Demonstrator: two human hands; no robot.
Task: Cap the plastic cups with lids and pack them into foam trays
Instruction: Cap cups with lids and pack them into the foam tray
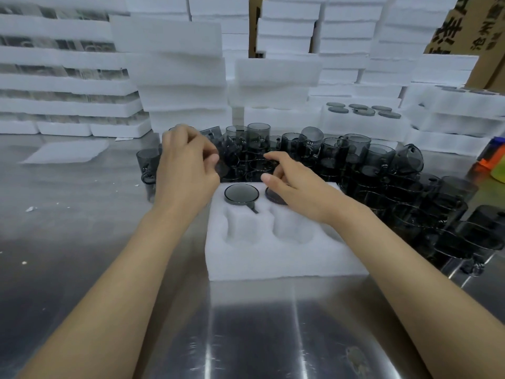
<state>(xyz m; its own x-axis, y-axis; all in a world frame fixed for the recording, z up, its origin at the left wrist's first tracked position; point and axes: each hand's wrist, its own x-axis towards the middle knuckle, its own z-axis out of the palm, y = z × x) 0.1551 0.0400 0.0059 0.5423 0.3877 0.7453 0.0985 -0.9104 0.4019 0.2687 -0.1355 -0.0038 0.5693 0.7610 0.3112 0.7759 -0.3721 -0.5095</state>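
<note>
A white foam tray [273,255] lies on the steel table in front of me. A capped smoky-grey cup [241,193] sits in its back-left pocket, handle towards me. Beside it stands a second capped cup [274,199], partly hidden under my right hand [297,190], whose loosely curved fingers hover over its lid and grip nothing that I can see. My left hand [185,165] is raised left of the tray, fingers curled, and seems to pinch a dark lid [222,167], which is blurred. Two front pockets [241,228] are empty.
Several uncapped grey cups [355,165] crowd the table behind and to the right of the tray. Stacks of foam trays [180,86] wall off the back. A foam tray with loose lids [363,110] sits back right. An orange object [489,160] lies at the right edge.
</note>
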